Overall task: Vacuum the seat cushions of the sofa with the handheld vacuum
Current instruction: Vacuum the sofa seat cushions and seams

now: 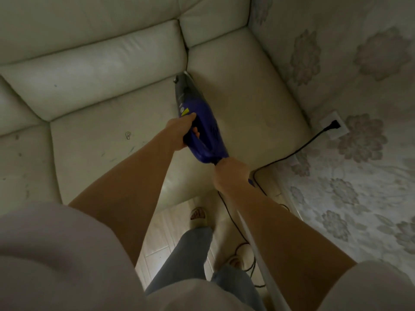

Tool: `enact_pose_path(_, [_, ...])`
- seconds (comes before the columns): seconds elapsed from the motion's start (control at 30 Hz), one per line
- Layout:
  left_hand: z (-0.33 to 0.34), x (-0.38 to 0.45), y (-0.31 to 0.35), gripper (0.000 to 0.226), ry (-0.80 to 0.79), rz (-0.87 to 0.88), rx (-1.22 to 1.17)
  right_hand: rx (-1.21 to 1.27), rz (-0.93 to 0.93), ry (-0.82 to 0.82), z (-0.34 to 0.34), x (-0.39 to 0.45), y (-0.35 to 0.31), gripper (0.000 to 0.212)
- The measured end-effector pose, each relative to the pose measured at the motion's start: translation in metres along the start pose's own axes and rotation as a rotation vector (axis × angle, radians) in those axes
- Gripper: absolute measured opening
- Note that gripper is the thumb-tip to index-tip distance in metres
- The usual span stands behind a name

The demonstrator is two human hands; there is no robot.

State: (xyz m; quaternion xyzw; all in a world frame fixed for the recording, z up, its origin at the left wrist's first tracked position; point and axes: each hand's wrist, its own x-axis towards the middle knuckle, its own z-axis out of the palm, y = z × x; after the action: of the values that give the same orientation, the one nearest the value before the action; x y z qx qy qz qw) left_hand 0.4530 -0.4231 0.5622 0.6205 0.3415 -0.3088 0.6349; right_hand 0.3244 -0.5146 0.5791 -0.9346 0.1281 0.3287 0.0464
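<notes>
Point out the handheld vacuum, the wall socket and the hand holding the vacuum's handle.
handheld vacuum [203,122], head view, blue body.
wall socket [334,127], head view, white plate beside the plug.
left hand [180,131], head view, back of the hand.

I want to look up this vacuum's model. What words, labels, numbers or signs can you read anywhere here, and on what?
Nothing is legible.
The vacuum bears a yellow mark and pale spots near the left hand: too blurred to read.
The seat cushion has a small pen scribble: not letters I can make out.

Single head-worn wide-angle view, looking steeply down and forward along both arms, close above the sofa [125,140] seat, with floor [166,234] at 6 o'clock and wall [350,90] at 3 o'clock.
</notes>
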Motion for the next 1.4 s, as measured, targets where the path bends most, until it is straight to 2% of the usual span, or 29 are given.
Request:
enact_pose_path(0.3, [0.007,-0.041,-0.057,0.036,-0.011,-0.011,0.082,0.051,-0.035,-0.058,0.035,-0.057,0.035,0.032])
enact_pose_path(0.73, [0.021,-0.102,-0.147,0.039,-0.014,-0.034,0.052,-0.035,-0.031,0.041,0.095,-0.131,0.086,0.034])
enact_pose_path(1.0, [0.04,-0.139,-0.207,0.037,0.008,-0.015,0.056,0.037,-0.02,-0.013,0.133,-0.178,0.123,0.037])
enact_pose_path(1.4, [0.024,-0.189,-0.246,0.034,0.003,0.007,0.121,0.016,0.02,-0.049,0.164,-0.242,0.119,0.035])
